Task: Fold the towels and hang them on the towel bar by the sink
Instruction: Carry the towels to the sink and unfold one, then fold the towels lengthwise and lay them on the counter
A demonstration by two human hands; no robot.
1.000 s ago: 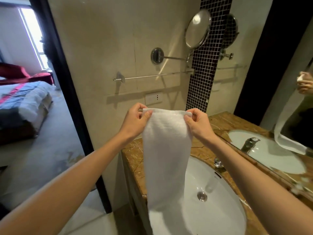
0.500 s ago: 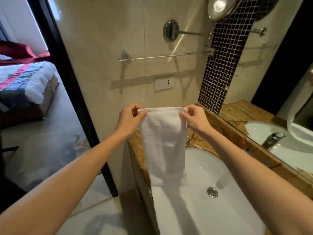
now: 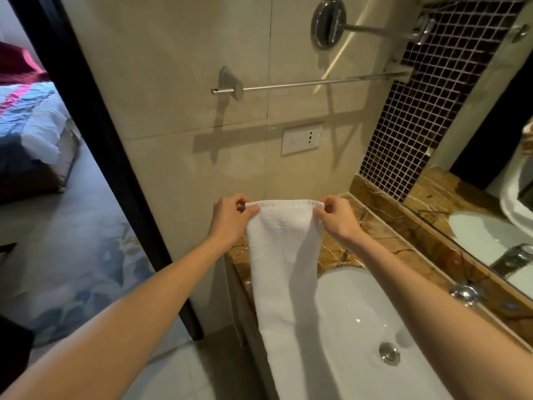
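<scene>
A white towel [image 3: 284, 255], folded into a long narrow strip, hangs down over the counter edge and the sink rim. My left hand [image 3: 232, 219] pinches its top left corner and my right hand [image 3: 337, 216] pinches its top right corner. The top edge is stretched level between them. A bare chrome towel bar [image 3: 311, 83] runs across the beige wall well above both hands. The towel's lower end leaves the frame at the bottom.
A white sink [image 3: 360, 327] with a metal drain [image 3: 389, 353] sits in a brown marble counter [image 3: 383, 241]. A wall socket [image 3: 300, 140] and a round mirror mount [image 3: 328, 21] are on the wall. A mirror lies right, a dark door frame [image 3: 115, 168] left.
The view has dropped and closed in on the wall. Both hands hold the towel the same way, now lower relative to the bar and nearer the wall above the counter.
</scene>
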